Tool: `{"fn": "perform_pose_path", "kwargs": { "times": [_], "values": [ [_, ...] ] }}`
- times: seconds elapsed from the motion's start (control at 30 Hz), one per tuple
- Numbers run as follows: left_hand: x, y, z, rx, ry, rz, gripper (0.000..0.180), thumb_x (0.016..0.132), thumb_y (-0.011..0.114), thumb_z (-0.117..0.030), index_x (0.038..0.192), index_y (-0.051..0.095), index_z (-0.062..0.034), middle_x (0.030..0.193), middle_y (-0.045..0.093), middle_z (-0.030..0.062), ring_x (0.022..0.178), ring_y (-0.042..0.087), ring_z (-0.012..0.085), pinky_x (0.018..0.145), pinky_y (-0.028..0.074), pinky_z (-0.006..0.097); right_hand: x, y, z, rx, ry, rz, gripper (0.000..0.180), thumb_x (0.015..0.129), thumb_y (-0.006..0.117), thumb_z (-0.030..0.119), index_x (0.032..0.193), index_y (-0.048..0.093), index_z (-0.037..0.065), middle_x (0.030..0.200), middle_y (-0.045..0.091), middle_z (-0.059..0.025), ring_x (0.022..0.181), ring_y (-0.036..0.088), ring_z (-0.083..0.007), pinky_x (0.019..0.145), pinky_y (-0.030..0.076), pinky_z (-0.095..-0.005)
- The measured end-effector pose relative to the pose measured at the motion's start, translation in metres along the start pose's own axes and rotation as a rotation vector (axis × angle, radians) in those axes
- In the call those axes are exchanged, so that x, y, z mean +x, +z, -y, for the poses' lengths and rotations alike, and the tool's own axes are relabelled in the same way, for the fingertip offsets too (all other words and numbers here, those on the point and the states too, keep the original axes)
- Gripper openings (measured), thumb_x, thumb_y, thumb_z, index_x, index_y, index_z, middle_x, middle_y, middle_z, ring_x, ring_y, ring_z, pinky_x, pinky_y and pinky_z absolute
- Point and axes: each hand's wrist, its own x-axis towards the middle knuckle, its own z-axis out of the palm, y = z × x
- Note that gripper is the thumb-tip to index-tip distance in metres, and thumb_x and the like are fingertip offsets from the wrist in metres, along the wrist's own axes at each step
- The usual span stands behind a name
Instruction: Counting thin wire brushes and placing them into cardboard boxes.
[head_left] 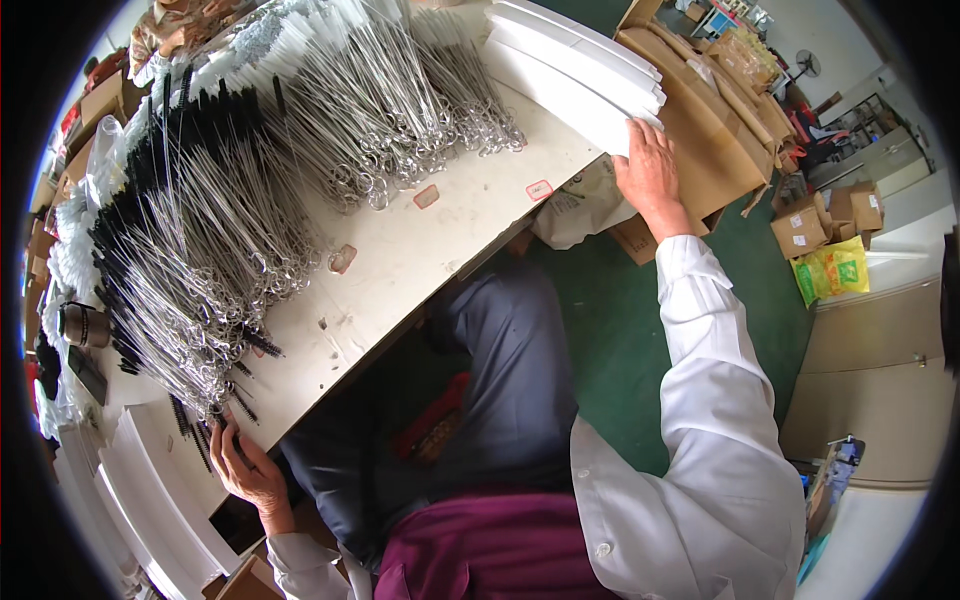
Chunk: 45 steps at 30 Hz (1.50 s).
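Note:
Two large groups of twisted-wire brushes with looped ends lie across the white table (400,235). Black-bristled brushes (195,215) spread over the left part, and white-bristled brushes (365,90) lie farther back in the middle. At the table's near left corner my left hand (250,475) is open, its fingertips beside the looped ends and a few small black brushes (245,405). Whether it touches one is hard to see. My right hand (652,178) is open, its fingers resting on the near end of a stack of white folded sheets (570,75) at the right.
More white sheets (150,490) stand at the lower left. Beyond the right stack is a big open cardboard box (700,130). A white bag (585,210) hangs by the table edge. Another person (180,30) sits across the table. Small red-bordered labels (426,196) stick to the tabletop.

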Motion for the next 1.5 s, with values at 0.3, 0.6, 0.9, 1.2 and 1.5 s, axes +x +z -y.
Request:
{"fn": "perform_pose_path", "kwargs": {
  "times": [0.3, 0.6, 0.9, 1.2, 1.5],
  "values": [
    [0.000, -0.001, 0.006, -0.028, 0.008, -0.017, 0.027, 0.096, 0.061, -0.005, 0.121, 0.066, 0.0027, 0.127, 0.066, 0.0237, 0.116, 0.064, 0.0424, 0.102, 0.050, 0.048, -0.002, -0.021, -0.004, 0.082, 0.114, -0.164, 0.059, 0.084, 0.078, 0.014, 0.137, 0.056, 0.000, 0.136, 0.060, -0.0188, 0.129, 0.054, -0.0375, 0.109, 0.043, -0.0480],
    [0.025, -0.055, -0.045, -0.154, 0.110, -0.041, 0.031, 0.085, 0.069, -0.001, 0.116, 0.066, 0.0031, 0.120, 0.068, 0.0229, 0.113, 0.065, 0.0435, 0.103, 0.051, 0.052, -0.029, -0.121, 0.118, 0.932, 0.031, -0.095, 0.057, 0.082, 0.082, 0.012, 0.134, 0.061, 0.002, 0.129, 0.068, -0.0190, 0.120, 0.066, -0.0306, 0.102, 0.052, -0.0404],
    [0.076, -0.084, -0.161, -0.290, 0.392, 0.318, 0.061, 0.073, 0.084, -0.020, 0.127, 0.064, 0.0020, 0.138, 0.059, 0.0242, 0.126, 0.057, 0.0434, 0.110, 0.043, 0.056, -0.093, -0.165, 0.242, 0.993, -0.730, 0.240, 0.065, 0.075, 0.084, 0.007, 0.136, 0.061, 0.003, 0.139, 0.061, -0.0151, 0.130, 0.058, -0.0348, 0.110, 0.048, -0.0440],
    [0.067, -0.049, -0.145, -0.343, 0.294, 0.554, 0.076, 0.074, 0.083, -0.016, 0.139, 0.050, 0.0039, 0.126, 0.059, 0.0218, 0.117, 0.058, 0.0397, 0.102, 0.047, 0.048, -0.116, -0.159, 0.290, 0.960, -0.990, 0.203, 0.062, 0.078, 0.079, 0.007, 0.136, 0.058, -0.001, 0.137, 0.059, -0.0159, 0.126, 0.057, -0.0332, 0.112, 0.046, -0.0440],
    [0.054, -0.041, -0.123, -0.216, 0.175, 0.476, 0.075, 0.072, 0.084, -0.014, 0.139, 0.051, -0.0041, 0.114, 0.061, 0.0165, 0.101, 0.064, 0.0361, 0.086, 0.053, 0.046, -0.129, -0.159, 0.293, 0.911, -0.577, 0.103, 0.047, 0.079, 0.083, 0.012, 0.121, 0.067, 0.000, 0.115, 0.063, -0.0134, 0.108, 0.062, -0.0331, 0.095, 0.052, -0.0428]
  ]
}}
